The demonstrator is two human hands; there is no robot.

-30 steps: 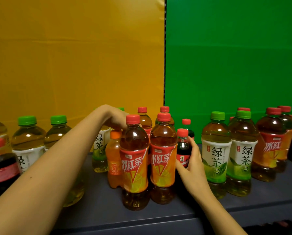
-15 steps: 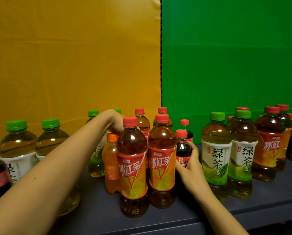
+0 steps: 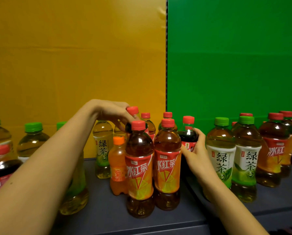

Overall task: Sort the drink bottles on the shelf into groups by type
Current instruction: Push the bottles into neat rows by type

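Your left hand (image 3: 114, 114) reaches over and behind the front iced tea bottle (image 3: 139, 167); its fingers curl round the neck of a red-capped bottle (image 3: 132, 110), whose cap shows just above and to the left of the front iced tea bottle's own cap; that bottle's body is mostly hidden, so the drink in it cannot be told. A second iced tea bottle (image 3: 167, 163) stands touching the front iced tea bottle on its right. Just beyond that one, your right hand (image 3: 196, 150) wraps round a small cola bottle (image 3: 187, 134), thumb across the label; whether its base is on the shelf (image 3: 108, 216) is hidden. A small orange soda bottle (image 3: 118, 163) stands against the front iced tea bottle's left side; two green tea bottles (image 3: 220, 158) stand well to its right, past your right hand, and more green tea bottles stand to its left, behind your left forearm.
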